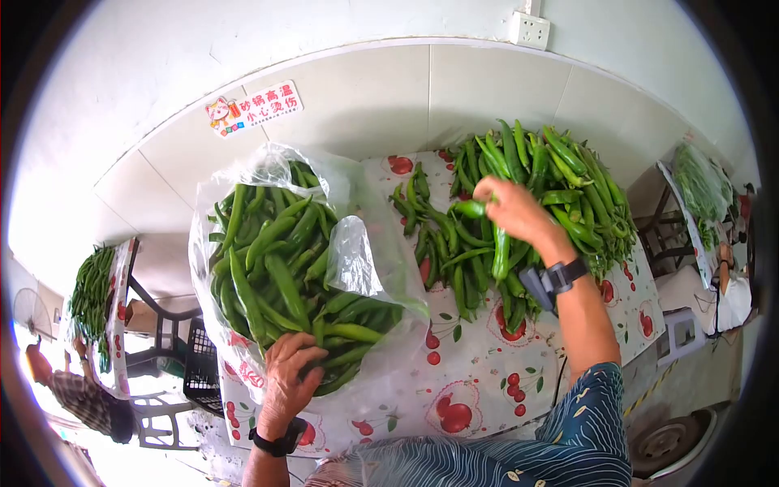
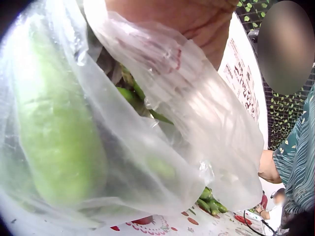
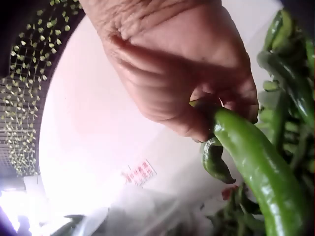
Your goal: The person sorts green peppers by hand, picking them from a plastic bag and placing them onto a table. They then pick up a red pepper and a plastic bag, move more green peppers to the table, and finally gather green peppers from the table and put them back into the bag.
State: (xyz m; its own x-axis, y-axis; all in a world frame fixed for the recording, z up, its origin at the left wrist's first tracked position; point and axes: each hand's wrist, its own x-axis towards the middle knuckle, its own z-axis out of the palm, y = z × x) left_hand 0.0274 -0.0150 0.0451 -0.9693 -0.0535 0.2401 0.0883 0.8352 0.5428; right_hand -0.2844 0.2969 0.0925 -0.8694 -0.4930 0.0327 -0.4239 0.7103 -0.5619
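My right hand [image 1: 515,213] is over the right-hand heap of green chili peppers [image 1: 600,191]. Thumb and fingers pinch a long glossy green chili pepper [image 3: 261,167] by its stem end. A smaller, curled chili pepper [image 3: 215,162] hangs from the same grip. Peppers also fill a clear plastic bag [image 1: 349,183] that lies open on the left. At the bag's near edge, my left hand [image 1: 292,373] rests on the peppers, its fingers loosely bent. In the left wrist view the plastic covers part of this hand, and one large pepper [image 2: 59,128] shows through it.
A fruit-patterned tablecloth [image 1: 479,373] covers the table, which stands against a tiled wall. A black plastic crate [image 1: 203,365] is left of the table. Side tables with more greens are at both edges, each with a person beside it. A stool [image 1: 680,334] stands at the right.
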